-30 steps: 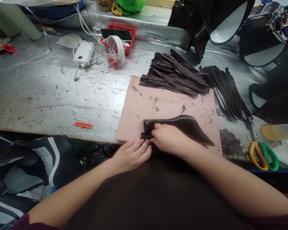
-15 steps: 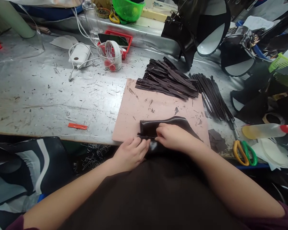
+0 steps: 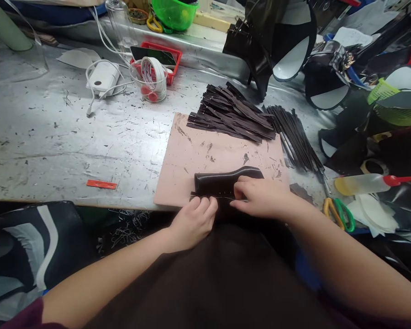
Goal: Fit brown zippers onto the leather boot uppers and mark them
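A dark, shiny leather boot piece (image 3: pixel 212 183) lies folded on the near edge of the pinkish board (image 3: pixel 171 169). Along its near edge runs a thin dark zipper (image 3: pixel 193 195) with small pale flecks. My left hand (image 3: pixel 196 220) is closed, its fingertips pinching the zipper against the leather near the left end. Farther right, my right hand (image 3: pixel 258 196) is closed with thumb and fingers on the leather edge. Its palm and forearm cover the right part of the piece. What lies under the fingertips is hidden.
Loose zippers (image 3: pixel 233 114) are heaped at the board's back, beside a bundle of narrow dark strips (image 3: pixel 296 137). Scissors (image 3: pixel 337 214) and a glue bottle (image 3: pixel 361 184) lie right. An orange strip (image 3: pixel 101 184) is left, with a tape roll (image 3: pixel 154 78) behind. Boot parts (image 3: pixel 291 41) crowd the back.
My right hand has slid right along the leather edge, away from my left hand, baring more of the piece. My left hand stays near its left end. The whole view has shifted slightly.
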`<state>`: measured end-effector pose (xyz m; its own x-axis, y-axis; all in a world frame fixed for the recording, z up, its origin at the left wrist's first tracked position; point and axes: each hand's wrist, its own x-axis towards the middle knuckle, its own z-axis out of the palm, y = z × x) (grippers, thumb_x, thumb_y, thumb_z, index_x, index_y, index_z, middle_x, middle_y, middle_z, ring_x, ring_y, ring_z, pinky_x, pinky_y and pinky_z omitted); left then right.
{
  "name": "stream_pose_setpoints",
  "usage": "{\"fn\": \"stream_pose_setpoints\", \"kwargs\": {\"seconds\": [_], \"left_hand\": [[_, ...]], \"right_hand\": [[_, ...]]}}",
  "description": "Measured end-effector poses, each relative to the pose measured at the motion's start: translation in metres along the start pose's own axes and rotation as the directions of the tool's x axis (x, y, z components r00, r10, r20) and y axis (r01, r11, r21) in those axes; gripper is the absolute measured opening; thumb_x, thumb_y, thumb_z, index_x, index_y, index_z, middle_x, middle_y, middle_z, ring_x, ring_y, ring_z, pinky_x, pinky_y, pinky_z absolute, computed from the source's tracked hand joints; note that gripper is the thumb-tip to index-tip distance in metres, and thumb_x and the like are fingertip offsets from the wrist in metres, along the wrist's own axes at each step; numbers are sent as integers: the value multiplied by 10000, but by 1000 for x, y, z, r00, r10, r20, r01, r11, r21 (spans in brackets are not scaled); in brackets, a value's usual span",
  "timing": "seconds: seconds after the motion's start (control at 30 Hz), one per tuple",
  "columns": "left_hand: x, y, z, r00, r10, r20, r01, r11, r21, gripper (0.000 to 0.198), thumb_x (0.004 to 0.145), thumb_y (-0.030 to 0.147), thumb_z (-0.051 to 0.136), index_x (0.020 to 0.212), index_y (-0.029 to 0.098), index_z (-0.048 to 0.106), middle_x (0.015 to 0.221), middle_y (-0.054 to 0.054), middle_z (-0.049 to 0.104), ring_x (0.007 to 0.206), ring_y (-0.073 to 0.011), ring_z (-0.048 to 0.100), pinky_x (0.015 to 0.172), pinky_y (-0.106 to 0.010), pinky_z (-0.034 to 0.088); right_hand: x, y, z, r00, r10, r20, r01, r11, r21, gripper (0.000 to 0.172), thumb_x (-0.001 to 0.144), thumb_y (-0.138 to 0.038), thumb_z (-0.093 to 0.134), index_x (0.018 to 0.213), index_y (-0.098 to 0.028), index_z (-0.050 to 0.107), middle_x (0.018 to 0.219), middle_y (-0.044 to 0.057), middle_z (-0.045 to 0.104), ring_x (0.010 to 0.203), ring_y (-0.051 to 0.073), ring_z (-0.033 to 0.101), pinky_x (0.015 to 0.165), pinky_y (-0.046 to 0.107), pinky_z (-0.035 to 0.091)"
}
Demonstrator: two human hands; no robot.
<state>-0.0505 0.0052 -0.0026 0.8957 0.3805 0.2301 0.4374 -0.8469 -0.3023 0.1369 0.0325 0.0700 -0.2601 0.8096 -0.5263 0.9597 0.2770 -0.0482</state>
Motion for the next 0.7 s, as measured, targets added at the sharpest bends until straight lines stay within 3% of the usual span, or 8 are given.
{"fn": "stream_pose_setpoints", "kwargs": {"seconds": [0.1,0.23,0.47,0.6,0.7], "left_hand": [[-1,6,0,1000,11,-1,-11,998,56,283,827,125,396,1040,76,576,1075,-148,599,769,-195,554,683,-337,398],[-2,9,-1,999,7,-31,-5,999,51,350,825,128,417,1164,136,504,1167,-110,579,787,-206,582,727,-360,423],[5,4,4,996,85,-20,-86,996,-37,238,808,124,457,1011,105,580,1125,-110,603,957,-230,556,746,-325,430],[10,3,5,997,69,-28,-71,996,-52,151,809,129,465,894,141,589,1152,-87,591,879,-216,584,653,-307,421],[14,3,6,994,100,-49,-101,994,-32,122,799,132,486,865,113,587,1068,-119,626,886,-219,579,719,-323,414]], "right_hand": [[-2,8,5,1000,1,-6,-1,998,66,232,832,-333,431,715,-192,574,856,21,546,633,122,555,561,236,371],[0,6,11,999,29,-20,-28,998,53,202,844,-290,435,764,-180,584,876,34,538,640,133,558,575,245,379],[1,6,10,998,-61,-7,61,998,-29,184,852,-305,455,876,-208,610,873,50,527,662,160,574,558,257,368],[4,10,11,997,-73,-16,72,997,-26,191,853,-306,451,886,-209,612,867,51,530,661,165,580,561,259,377],[8,11,12,998,-65,-22,64,997,-49,200,847,-308,454,867,-192,616,825,54,534,617,164,578,525,258,366]]}}
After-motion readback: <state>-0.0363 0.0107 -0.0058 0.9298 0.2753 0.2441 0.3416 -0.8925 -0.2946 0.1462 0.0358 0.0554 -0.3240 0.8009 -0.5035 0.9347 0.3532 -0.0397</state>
